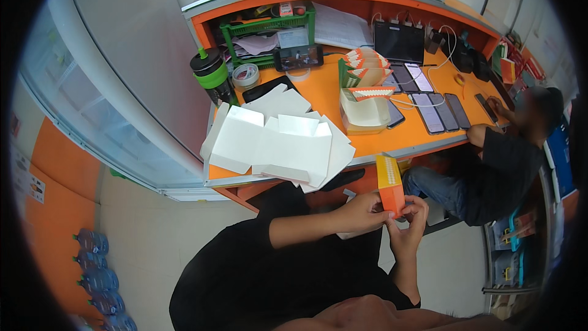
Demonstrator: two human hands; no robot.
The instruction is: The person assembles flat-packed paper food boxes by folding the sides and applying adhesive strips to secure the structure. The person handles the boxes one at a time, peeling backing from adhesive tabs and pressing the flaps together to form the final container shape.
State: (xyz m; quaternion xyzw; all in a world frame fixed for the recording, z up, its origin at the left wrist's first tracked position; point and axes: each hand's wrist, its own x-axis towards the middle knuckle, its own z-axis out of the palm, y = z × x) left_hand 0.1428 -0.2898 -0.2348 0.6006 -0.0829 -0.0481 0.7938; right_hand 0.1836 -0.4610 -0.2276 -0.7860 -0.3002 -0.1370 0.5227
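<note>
An orange and yellow cardboard box is held up in front of the desk's near edge. My left hand grips its lower left side, and my right hand has its fingers closed on the lower right corner. Part of the box's underside is hidden by my fingers. On the desk to the left lies a stack of flat, unfolded white cartons, creased and spread with the inner side up. Beyond the box, an open-topped carton with a pale inside stands beside several nested orange and green cartons.
The orange desk carries a black bottle with a green band, tape, a green crate, a propped phone, several phones and a laptop. Another person sits at right. Water bottles stand at lower left.
</note>
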